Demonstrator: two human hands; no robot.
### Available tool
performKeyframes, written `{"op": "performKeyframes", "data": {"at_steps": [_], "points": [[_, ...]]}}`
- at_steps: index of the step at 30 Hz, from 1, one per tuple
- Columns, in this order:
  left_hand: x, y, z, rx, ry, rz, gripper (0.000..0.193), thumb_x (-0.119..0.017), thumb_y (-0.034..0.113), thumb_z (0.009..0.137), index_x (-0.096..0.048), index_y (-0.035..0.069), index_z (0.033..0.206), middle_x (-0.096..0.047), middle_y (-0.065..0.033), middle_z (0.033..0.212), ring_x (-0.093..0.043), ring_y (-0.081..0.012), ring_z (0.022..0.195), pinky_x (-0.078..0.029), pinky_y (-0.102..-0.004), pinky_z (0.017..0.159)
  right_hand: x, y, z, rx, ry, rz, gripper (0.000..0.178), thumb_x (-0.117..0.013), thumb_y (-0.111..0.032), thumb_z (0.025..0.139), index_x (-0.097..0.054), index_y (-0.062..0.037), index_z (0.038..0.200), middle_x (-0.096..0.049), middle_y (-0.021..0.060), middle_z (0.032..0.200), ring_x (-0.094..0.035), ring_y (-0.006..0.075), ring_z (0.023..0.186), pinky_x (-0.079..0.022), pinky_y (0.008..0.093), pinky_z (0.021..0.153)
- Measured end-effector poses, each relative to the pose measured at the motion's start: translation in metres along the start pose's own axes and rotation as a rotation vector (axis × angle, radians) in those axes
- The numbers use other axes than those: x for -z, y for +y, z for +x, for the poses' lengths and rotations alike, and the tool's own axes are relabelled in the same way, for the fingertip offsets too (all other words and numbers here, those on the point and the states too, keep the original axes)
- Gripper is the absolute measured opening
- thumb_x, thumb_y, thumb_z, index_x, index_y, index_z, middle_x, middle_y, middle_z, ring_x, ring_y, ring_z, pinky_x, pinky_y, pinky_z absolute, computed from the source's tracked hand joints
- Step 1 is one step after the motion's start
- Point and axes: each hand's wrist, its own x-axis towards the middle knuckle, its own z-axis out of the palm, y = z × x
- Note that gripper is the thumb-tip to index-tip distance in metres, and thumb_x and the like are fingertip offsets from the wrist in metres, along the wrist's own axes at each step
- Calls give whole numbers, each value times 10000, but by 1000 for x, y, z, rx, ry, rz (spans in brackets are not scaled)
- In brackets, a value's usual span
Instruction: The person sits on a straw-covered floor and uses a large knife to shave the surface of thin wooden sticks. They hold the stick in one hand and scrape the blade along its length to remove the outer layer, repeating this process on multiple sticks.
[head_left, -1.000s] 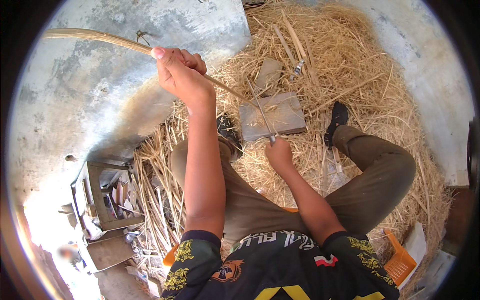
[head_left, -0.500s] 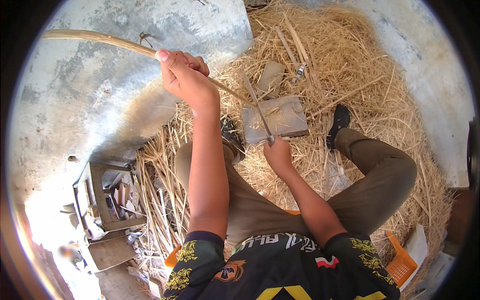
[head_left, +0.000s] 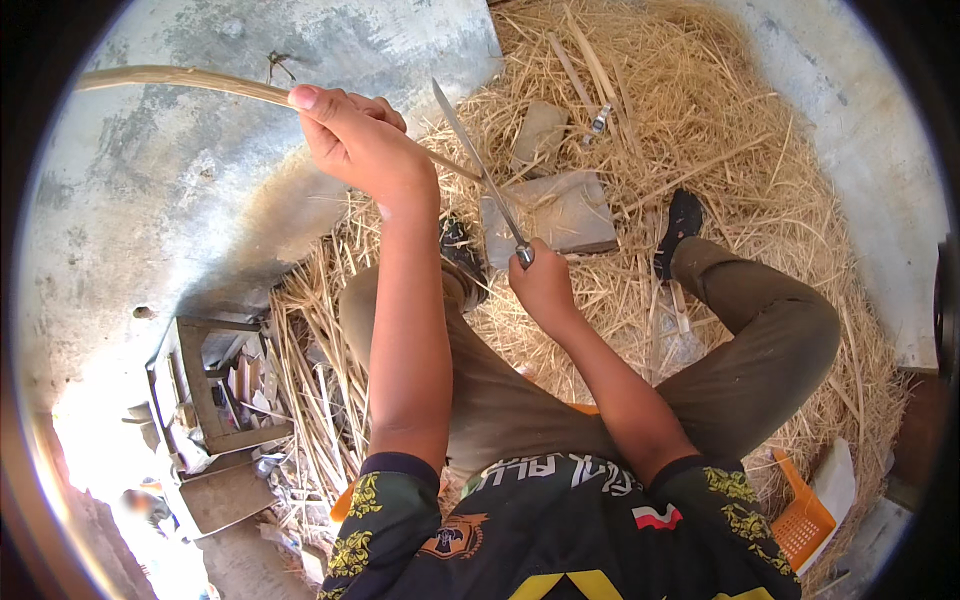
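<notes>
My left hand [head_left: 362, 145], raised at the upper left, is closed around a long, thin bamboo strip [head_left: 190, 76]. The strip curves off to the left wall, and its other end slopes down toward a flat grey block [head_left: 565, 215] between my feet. In my right hand [head_left: 543, 290] is the handle of a knife [head_left: 468, 150] with a long, narrow blade. The blade points up and to the left and crosses the strip near its lower end; whether the two touch I cannot tell.
Pale shavings [head_left: 690, 90] cover the floor around my feet. Beyond the block lie a stone-like piece [head_left: 540, 137] and a wristwatch [head_left: 600, 118]. Split strips [head_left: 320, 380] are heaped at my left, beside a wooden frame [head_left: 215, 390]. An orange plastic basket [head_left: 800, 520] is at the lower right.
The knife has moved left, and its tip now reaches farther up past the strip. My left hand and the strip have shifted slightly left.
</notes>
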Motion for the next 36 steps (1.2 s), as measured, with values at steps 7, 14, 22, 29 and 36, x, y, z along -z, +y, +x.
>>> {"op": "performKeyframes", "data": {"at_steps": [7, 14, 22, 29, 36], "points": [[-3, 2, -1, 46, -5, -28, 521, -413, 552, 1047, -338, 128, 756, -304, 34, 617, -285, -67, 456, -246, -233, 399, -17, 65, 7, -225, -67, -67, 207, -667, -157, 847, -652, 49, 839, -661, 249, 750, -666, 401, 726, -512, 465, 678], [4, 0, 4, 58, 125, 32, 525, -430, 562, 1040, -323, 131, 759, -297, 38, 597, -279, -62, 466, -235, -238, 410, -21, 81, 8, -197, -65, -117, 284, -680, -215, 847, -670, 62, 913, -687, 270, 823, -685, 442, 806, -538, 488, 754], [18, 9, 25, 139, 165, 13, 513, -435, 561, 1039, -367, 118, 790, -296, 41, 601, -272, -67, 465, -230, -240, 413, -5, 55, 20, -285, -64, -65, 354, -709, -230, 815, -654, 56, 1015, -693, 271, 913, -693, 422, 888, -544, 463, 787], [18, 34, 53, 300, 32, -167, 409, -461, 447, 1064, -442, 81, 883, -318, 21, 676, -243, -85, 527, -187, -262, 463, 45, 0, 26, -165, -363, 226, 407, -845, -311, 797, -659, 2, 978, -600, 19, 692, -546, 121, 630, -469, 323, 587], [23, 49, 64, 303, -143, -252, 364, -480, 388, 1066, -488, 59, 911, -341, 37, 648, -302, -66, 527, -206, -228, 428, 34, 18, 22, 37, -425, 160, 314, -810, -293, 830, -690, -5, 871, -596, 25, 644, -545, 125, 608, -462, 331, 592]]}}
